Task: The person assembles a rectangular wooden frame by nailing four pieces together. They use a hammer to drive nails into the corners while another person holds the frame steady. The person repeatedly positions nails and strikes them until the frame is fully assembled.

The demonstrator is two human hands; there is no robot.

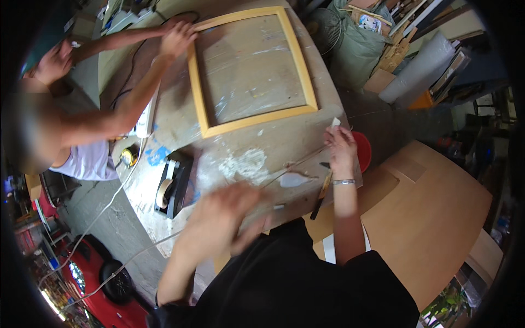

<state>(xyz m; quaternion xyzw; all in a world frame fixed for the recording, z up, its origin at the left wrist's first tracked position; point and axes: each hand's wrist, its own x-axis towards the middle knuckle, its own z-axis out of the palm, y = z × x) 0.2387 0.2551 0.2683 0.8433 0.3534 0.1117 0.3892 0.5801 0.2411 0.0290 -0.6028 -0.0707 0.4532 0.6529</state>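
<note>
My right hand (pixel 340 145), wearing a metal bracelet, pinches a small white piece (pixel 336 122) between its fingertips at the table's right edge. Blurred by motion, my left hand (pixel 219 218) is over the near part of the table (pixel 213 169); whether it holds anything does not show. A light wooden frame (pixel 258 121) lies flat at the far side. A person's hand (pixel 178 38) is at its far left corner. Near my right hand lie a hammer (pixel 322 192) with a black and orange handle and a flat translucent pale object (pixel 295 179).
A black tape dispenser (pixel 174 186) stands on the left near edge, with a white power strip (pixel 146 117) beyond it. A red bucket (pixel 361 148) and a large brown board (pixel 432 218) are at the right. Behind are a fan (pixel 324 30) and a full bag (pixel 355 57).
</note>
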